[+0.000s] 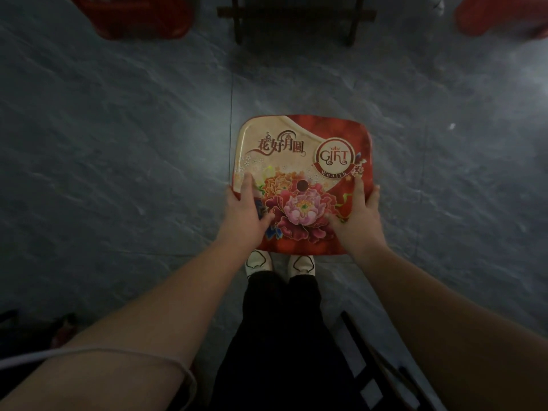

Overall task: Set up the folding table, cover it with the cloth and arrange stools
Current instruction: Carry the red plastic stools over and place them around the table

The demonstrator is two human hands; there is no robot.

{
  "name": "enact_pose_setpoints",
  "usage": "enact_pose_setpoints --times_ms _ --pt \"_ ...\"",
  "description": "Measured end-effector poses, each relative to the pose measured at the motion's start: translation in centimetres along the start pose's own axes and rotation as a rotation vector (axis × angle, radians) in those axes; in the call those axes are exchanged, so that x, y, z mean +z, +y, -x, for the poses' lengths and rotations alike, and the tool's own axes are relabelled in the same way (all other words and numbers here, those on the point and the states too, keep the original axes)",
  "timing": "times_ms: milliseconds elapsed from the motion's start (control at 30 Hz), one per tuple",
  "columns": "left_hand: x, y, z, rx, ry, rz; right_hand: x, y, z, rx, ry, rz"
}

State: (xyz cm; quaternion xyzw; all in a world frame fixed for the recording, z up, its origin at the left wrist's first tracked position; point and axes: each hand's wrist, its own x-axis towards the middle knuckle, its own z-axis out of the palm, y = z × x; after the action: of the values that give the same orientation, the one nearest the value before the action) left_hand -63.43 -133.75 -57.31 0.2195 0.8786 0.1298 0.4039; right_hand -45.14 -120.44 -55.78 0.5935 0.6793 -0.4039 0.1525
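A stool (pixel 302 161) with a square red and cream seat, printed with flowers and the word GIFT, is seen from straight above at the middle of the head view. My left hand (pixel 247 207) grips its left edge, thumb lying on the seat top. My right hand (pixel 357 215) grips the right edge the same way. The stool's legs are hidden under the seat. Dark wooden legs of the folding table (pixel 296 16) show at the top centre.
Red plastic stools sit at the top left (pixel 139 16) and top right (pixel 501 16). The grey tiled floor (pixel 118 143) spreads around. My white shoes (pixel 280 262) stand just behind the stool. A dark slatted frame (pixel 379 369) lies at the bottom right.
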Motion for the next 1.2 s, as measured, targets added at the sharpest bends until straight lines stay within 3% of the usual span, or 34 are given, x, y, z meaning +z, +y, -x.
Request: enact_pose_setpoints --times_ms 167,333,533,767,1200 --pt "-2.1 1.4 1.0 0.004 -0.054 -0.237 -2.2 -1.3 0.5 0.021 -0.073 0.192" --pt "-8.0 4.3 5.0 0.079 -0.050 -0.346 -8.0 -4.4 4.2 -0.075 -0.127 0.319" --pt "-18.4 11.0 15.9 0.243 0.066 -0.440 -17.5 -10.6 14.6 -0.293 0.014 0.352" --pt "-27.8 15.6 28.0 0.295 0.241 -0.374 -25.7 -15.5 27.2 -0.534 0.171 0.345" --pt "-36.3 10.0 31.0 0.199 0.456 -0.270 -24.5 -28.2 32.4 -0.844 0.171 0.398"
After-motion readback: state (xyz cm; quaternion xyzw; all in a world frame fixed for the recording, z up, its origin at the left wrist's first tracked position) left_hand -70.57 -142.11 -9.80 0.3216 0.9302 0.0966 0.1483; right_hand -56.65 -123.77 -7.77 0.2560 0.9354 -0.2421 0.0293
